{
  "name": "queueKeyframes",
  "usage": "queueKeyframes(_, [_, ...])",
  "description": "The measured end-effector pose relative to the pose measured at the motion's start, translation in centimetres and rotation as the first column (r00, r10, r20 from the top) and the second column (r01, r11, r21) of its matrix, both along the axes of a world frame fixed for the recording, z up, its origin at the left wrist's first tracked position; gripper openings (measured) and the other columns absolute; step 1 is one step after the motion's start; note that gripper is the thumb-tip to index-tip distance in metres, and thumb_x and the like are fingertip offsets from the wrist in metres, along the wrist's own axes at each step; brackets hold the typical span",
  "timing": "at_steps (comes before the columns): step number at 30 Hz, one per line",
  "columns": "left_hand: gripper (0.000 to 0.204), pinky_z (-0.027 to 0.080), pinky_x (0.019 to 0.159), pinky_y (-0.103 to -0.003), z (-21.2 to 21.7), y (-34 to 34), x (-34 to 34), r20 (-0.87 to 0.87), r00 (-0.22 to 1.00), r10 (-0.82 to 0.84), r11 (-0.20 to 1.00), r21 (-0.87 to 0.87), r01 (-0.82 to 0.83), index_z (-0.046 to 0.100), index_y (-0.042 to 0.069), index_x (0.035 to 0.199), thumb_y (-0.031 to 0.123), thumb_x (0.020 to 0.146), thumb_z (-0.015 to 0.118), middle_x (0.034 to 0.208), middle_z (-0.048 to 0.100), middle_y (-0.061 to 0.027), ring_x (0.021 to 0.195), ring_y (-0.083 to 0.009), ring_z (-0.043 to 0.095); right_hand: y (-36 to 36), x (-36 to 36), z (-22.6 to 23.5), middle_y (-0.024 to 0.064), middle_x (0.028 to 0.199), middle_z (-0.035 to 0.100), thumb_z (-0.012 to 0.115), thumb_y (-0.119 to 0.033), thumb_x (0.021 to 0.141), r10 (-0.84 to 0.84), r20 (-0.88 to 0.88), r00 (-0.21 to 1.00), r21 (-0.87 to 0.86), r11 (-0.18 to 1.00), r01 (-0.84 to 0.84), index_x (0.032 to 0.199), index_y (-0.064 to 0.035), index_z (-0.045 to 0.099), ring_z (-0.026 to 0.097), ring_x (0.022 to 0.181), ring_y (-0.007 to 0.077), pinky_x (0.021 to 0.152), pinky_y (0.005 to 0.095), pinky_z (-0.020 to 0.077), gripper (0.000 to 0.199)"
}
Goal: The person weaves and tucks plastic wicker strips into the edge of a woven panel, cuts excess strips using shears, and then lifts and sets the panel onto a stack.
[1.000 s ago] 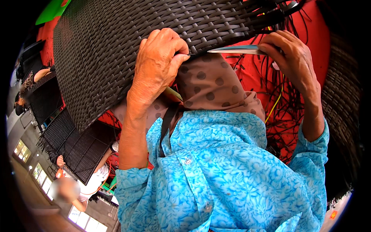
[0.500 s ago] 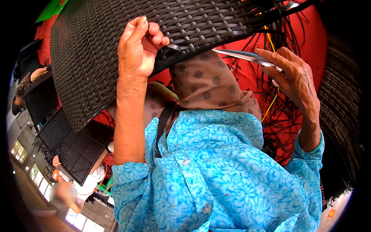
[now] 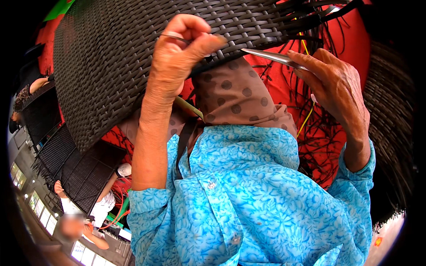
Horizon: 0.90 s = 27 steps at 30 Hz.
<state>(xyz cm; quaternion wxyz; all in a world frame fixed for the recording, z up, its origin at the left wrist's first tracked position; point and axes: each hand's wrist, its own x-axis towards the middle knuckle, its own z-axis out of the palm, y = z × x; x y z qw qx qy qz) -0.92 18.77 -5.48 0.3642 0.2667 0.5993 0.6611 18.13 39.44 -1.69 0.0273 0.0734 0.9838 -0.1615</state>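
Observation:
A dark brown panel of woven plastic wicker lies across my lap, its near edge over my spotted trouser leg. My left hand is above the weave near that edge, fingers curled and thumb pointing right. A thin dark wicker strip runs between its closed fingers; where its other end goes is hidden. At the right, my right hand grips a long, tapered silver metal tool. Its tip points left, close to the panel's edge. The handle end is hidden in my palm.
Loose wicker strands stick out from the panel's far right corner. Cut black strips and a yellow cord lie on the red cloth. Another woven piece stands at far right. People work on dark panels at left.
My left hand has turned over and moved slightly right across the panel, its thumb swinging down to the right. The right hand and its metal tool have barely moved.

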Motion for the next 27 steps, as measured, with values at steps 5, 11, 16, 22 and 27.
queueKeyframes(5, [0.009, 0.045, 0.059, -0.023, -0.3, 0.9, 1.3, -0.785, 0.570, -0.243, 0.924, -0.367, -0.111, 0.063, 0.006, 0.082, 0.005, 0.075, 0.068, 0.075, 0.057, -0.0025, 0.072, -0.0116, 0.057, -0.4, -0.8, 0.2, 0.0045, 0.068, 0.048, 0.061, -0.023, 0.084, 0.007, -0.011, 1.000, 0.031, 1.000, -0.006, 0.109, -0.0198, 0.065, 0.051, 0.057, 0.0230, 0.050, 0.0364, 0.0398, 0.026])
queueKeyframes(11, [0.010, 0.049, 0.057, -0.027, -1.0, 1.0, 1.6, -0.861, 0.467, -0.201, 0.939, -0.305, -0.159, 0.065, 0.005, 0.083, 0.006, 0.074, 0.069, 0.080, 0.060, -0.0033, 0.065, -0.0175, 0.059, -0.4, -0.8, -0.2, 0.0049, 0.068, 0.047, 0.063, -0.018, 0.082, 0.052, -0.059, 0.997, 0.062, 0.997, -0.048, 0.109, -0.0187, 0.064, 0.052, 0.058, 0.0243, 0.050, 0.0366, 0.0409, 0.027])
queueKeyframes(16, [0.011, 0.048, 0.057, -0.024, -1.2, 0.9, 1.5, -0.843, 0.481, -0.243, 0.924, -0.352, -0.149, 0.066, 0.004, 0.084, 0.005, 0.074, 0.069, 0.078, 0.062, -0.0035, 0.062, -0.0150, 0.059, 2.0, -2.4, -3.7, 0.0050, 0.070, 0.050, 0.063, -0.015, 0.080, 0.188, -0.224, 0.956, -0.047, 0.978, -0.203, 0.108, -0.0173, 0.064, 0.053, 0.062, 0.0243, 0.054, 0.0359, 0.0436, 0.029])
queueKeyframes(22, [0.009, 0.046, 0.057, -0.021, -0.7, 1.0, 0.9, -0.669, 0.704, -0.238, 0.898, -0.427, -0.103, 0.068, 0.003, 0.084, 0.004, 0.076, 0.068, 0.079, 0.064, -0.0016, 0.061, -0.0077, 0.056, 3.7, -2.9, -6.4, 0.0018, 0.075, 0.052, 0.066, -0.010, 0.075, 0.328, -0.394, 0.859, 0.008, 0.935, -0.353, 0.116, -0.0190, 0.061, 0.053, 0.070, 0.0215, 0.061, 0.0347, 0.0438, 0.042])
queueKeyframes(27, [0.009, 0.043, 0.062, -0.021, -0.5, 1.0, -0.1, -0.500, 0.813, -0.299, 0.869, -0.494, 0.016, 0.068, 0.003, 0.084, 0.009, 0.077, 0.067, 0.078, 0.062, 0.0002, 0.067, -0.0065, 0.053, 3.8, -4.6, -6.4, 0.0036, 0.079, 0.053, 0.066, -0.012, 0.075, 0.408, -0.400, 0.821, 0.044, 0.903, -0.427, 0.114, -0.0195, 0.061, 0.053, 0.072, 0.0223, 0.064, 0.0348, 0.0444, 0.040])
